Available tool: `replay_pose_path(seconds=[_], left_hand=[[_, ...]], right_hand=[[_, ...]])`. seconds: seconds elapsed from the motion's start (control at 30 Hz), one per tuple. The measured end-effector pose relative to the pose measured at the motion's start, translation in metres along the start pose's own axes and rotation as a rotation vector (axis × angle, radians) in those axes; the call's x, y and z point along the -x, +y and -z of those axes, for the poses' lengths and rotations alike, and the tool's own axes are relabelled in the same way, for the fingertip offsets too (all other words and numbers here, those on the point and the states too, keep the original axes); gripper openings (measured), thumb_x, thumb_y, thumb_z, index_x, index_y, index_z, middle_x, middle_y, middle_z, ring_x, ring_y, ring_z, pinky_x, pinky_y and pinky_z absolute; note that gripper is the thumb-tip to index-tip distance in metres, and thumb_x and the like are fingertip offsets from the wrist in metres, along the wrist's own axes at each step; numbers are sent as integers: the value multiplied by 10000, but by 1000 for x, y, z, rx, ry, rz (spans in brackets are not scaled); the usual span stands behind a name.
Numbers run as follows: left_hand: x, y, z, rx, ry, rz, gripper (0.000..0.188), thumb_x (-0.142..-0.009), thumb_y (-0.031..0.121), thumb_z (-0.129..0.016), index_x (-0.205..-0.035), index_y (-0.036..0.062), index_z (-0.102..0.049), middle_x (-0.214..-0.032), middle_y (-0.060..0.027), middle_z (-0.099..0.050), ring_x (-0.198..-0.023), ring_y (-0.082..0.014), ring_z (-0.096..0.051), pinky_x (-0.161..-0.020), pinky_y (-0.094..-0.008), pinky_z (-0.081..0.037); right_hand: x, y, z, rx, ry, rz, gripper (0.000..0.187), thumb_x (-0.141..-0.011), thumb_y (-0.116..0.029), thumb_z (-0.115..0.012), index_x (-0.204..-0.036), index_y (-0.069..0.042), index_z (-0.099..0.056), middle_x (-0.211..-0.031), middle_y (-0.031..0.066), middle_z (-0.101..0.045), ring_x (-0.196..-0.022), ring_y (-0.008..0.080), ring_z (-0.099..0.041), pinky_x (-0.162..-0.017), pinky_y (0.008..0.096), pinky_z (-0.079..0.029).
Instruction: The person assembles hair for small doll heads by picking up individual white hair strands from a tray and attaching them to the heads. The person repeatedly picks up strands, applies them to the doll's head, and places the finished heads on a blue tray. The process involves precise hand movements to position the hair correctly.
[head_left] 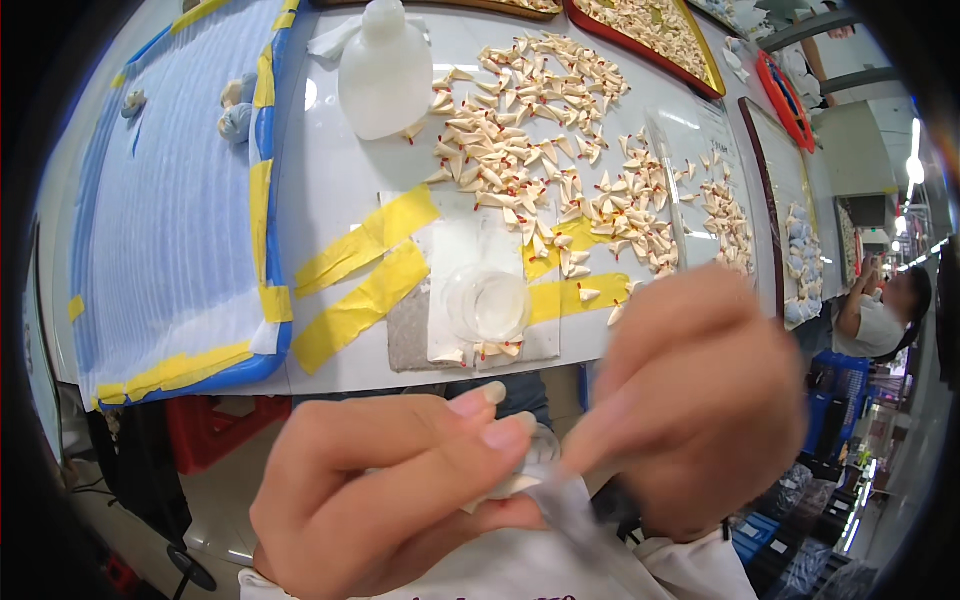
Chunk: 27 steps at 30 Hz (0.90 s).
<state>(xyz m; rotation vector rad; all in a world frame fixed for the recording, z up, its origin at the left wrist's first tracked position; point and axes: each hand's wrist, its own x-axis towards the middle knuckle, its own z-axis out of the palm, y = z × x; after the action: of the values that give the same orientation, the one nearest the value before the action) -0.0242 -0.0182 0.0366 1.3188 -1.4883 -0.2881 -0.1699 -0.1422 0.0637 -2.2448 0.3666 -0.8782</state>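
My left hand (400,490) is closed, its fingertips pinching a small rounded grey-white piece (541,447) over my lap. A cream pointed bit (515,486) shows between the same fingers; whether it is joined to the grey piece I cannot tell. Smeared by motion, my right hand (695,400) has its fingers bent together at the right side of the grey piece. What they hold, if anything, is hidden. Beyond my hands, on the table's near edge, stands a small clear round cup (488,305) on a taped-down white board (440,250).
Many cream horn-shaped pieces with red tips (500,150) lie heaped on the table. A white plastic bottle (385,75) stands behind. To the left is a blue tray (180,200) lined with pale cloth, bearing a few grey-blue pieces (236,110). Another person (880,310) sits at the far right.
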Motion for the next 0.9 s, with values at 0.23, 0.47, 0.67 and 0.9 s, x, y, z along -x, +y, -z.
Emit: replay_pose_path(seconds=[0.23, 0.47, 0.67, 0.9], left_hand=[[9, -20, 11, 99, -92, 132, 440, -669, 130, -751, -1020, -9, -524, -1031, -163, -478, -816, -214, -561, -708, -280, -469], [11, -17, 13, 187, -69, 196, 414, -667, 44, -741, -1011, -9, -518, -1052, -164, -461, -851, -213, -555, -732, -287, -476], [10, -19, 15, 226, -88, 231, 398, -667, -17, -717, -1010, -20, -513, -1055, -171, -457, -853, -211, -555, -730, -280, -479], [9, -24, 11, 308, -110, 211, 391, -671, -27, -706, -1009, -31, -510, -1051, -174, -456, -864, -222, -562, -739, -289, -492]], right_hand=[[-18, 60, 34, 372, -118, -261, 160, -686, 28, -569, -842, -5, -576, -827, 96, -558, -760, 216, -526, -675, 293, -405], [-28, 66, 25, 554, -294, -262, 98, -688, -5, -567, -787, -5, -564, -792, 114, -548, -807, 284, -532, -692, 333, -417], [-20, 54, 36, 300, -35, -304, 63, -700, 30, -544, -758, 9, -540, -802, 83, -578, -725, 159, -553, -688, 241, -418], [-8, 50, 40, 64, 116, -390, 79, -735, 50, -538, -807, 19, -549, -811, 37, -567, -746, 83, -521, -713, 206, -404]])
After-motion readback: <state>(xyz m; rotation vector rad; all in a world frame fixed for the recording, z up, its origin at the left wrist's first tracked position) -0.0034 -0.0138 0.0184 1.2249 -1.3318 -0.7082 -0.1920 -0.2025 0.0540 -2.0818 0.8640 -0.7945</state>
